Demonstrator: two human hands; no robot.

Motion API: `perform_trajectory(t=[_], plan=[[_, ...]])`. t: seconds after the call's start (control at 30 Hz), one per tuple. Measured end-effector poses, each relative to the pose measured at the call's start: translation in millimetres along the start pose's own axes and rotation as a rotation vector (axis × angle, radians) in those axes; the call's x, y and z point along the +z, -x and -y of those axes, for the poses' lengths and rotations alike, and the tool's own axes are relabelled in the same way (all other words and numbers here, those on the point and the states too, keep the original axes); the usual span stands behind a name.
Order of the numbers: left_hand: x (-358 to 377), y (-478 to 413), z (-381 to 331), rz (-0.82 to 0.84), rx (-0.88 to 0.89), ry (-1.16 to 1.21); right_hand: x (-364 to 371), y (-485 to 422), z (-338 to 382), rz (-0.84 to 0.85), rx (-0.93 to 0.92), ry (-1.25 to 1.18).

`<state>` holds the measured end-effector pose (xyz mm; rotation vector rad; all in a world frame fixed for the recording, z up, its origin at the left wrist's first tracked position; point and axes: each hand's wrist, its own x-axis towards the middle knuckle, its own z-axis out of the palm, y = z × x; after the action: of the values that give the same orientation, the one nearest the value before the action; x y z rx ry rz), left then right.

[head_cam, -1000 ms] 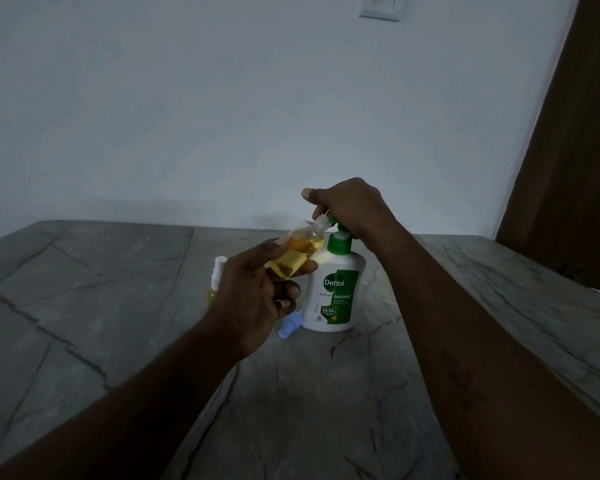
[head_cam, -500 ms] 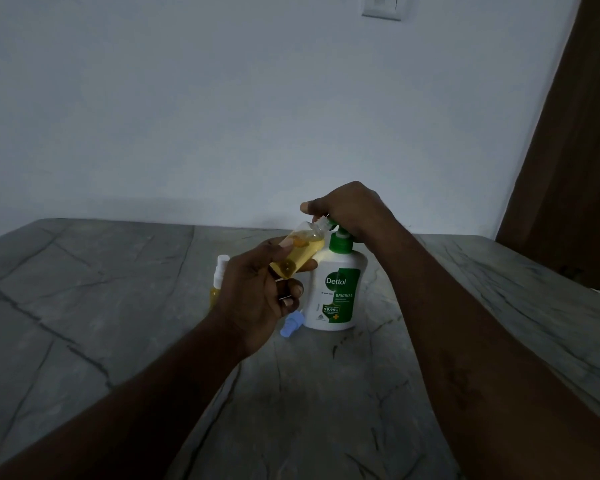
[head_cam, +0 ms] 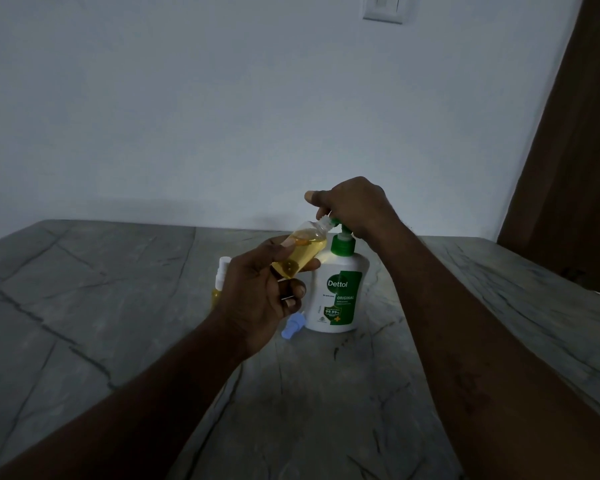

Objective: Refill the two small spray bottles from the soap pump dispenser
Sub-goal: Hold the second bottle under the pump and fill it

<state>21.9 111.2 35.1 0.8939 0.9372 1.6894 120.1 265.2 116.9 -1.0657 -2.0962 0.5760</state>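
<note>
My left hand [head_cam: 260, 299] grips a small clear spray bottle [head_cam: 302, 252] with yellow soap inside, uncapped and tilted so its open neck meets the green pump nozzle. The white soap pump dispenser [head_cam: 340, 296] with green label stands upright on the table. My right hand [head_cam: 354, 206] rests closed over the green pump head, hiding most of it. A second small spray bottle [head_cam: 220, 278] with a white cap stands behind my left hand, mostly hidden. A light blue spray cap [head_cam: 291, 329] lies on the table beside the dispenser's base.
The grey marble table [head_cam: 118, 323] runs up to a white wall. A brown door [head_cam: 575, 168] stands at the right. A wall switch [head_cam: 383, 8] sits high on the wall.
My right hand has lifted slightly on the pump head. The tilted bottle stays at the nozzle. The view has shifted a little.
</note>
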Motion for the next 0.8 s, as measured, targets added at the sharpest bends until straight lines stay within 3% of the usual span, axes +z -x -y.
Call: perform_trajectory(t=[0.3, 0.6, 0.8], plan=[[-0.8, 0.1, 2.8, -0.006, 0.002, -0.016, 2.2, 3.6, -2.4, 0.113, 0.122, -0.130], [-2.0, -0.6, 1.6, 0.010, 0.014, 0.007, -2.6, 4.4, 2.1, -0.003, -0.002, -0.067], [-0.7, -0.3, 2.1, 0.014, 0.017, 0.010, -2.8, 6.5, 0.6, 0.016, 0.016, -0.106]])
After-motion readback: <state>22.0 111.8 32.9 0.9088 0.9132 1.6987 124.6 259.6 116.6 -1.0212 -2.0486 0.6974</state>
